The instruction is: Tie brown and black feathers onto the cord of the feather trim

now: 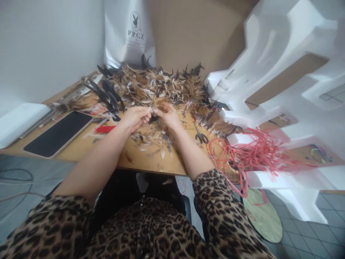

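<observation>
My left hand [136, 118] and my right hand [167, 116] meet over the wooden table [145, 162], fingertips pinched together on a small dark feather [154, 118]. Both hands are closed. Just beyond them lies a big heap of brown, black and white feathers [161, 86]. Loose feathers are scattered on the table under my wrists.
A phone [58, 133] lies face up at the left, with a red item [105, 129] beside it. Black scissors [199, 136] lie right of my right hand. A tangle of red strings [250, 153] hangs over the right edge. White foam packing [283, 82] stands at the right, a white bag [129, 34] behind.
</observation>
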`<action>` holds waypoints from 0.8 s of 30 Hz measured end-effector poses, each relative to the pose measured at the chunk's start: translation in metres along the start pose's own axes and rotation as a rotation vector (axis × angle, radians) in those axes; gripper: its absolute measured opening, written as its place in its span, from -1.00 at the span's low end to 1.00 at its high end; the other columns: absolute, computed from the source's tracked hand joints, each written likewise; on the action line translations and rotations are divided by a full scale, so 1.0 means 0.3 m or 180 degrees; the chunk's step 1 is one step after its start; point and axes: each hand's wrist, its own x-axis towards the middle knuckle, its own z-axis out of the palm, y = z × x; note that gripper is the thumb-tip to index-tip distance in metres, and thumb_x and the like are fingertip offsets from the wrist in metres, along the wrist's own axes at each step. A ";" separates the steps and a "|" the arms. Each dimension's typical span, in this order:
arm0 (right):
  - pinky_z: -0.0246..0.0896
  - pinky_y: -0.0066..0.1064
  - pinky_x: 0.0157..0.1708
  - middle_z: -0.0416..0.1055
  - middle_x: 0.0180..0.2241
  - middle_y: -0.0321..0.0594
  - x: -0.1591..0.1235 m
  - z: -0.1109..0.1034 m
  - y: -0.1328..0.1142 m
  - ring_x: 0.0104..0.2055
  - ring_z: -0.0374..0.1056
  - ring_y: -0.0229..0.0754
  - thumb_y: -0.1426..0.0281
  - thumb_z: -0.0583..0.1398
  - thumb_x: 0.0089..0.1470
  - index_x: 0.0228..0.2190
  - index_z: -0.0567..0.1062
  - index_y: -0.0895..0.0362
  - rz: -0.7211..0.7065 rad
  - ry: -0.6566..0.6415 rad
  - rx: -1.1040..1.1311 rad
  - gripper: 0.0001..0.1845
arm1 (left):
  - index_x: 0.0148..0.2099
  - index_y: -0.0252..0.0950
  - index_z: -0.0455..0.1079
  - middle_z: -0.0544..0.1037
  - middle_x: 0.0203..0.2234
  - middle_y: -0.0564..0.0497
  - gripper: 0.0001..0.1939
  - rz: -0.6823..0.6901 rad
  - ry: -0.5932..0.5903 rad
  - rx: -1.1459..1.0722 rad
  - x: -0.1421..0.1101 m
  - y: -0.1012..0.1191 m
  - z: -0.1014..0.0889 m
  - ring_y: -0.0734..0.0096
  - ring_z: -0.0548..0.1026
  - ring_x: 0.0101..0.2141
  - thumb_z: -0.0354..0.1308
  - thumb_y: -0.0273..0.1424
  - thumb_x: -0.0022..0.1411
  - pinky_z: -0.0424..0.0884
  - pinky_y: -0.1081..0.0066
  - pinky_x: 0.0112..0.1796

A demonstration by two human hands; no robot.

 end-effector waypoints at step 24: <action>0.23 -0.39 -0.31 0.41 -0.49 -0.26 -0.019 -0.084 -0.066 -0.42 0.29 -0.29 0.22 0.29 -0.14 -0.54 0.46 0.20 0.0104 -0.1621 -0.0206 -0.72 | -0.51 -0.41 0.49 0.45 -0.71 -0.04 -0.88 -0.1003 -0.1299 0.0866 -0.039 0.028 -0.035 0.63 0.33 -0.73 0.36 -0.46 -0.11 0.17 0.67 -0.73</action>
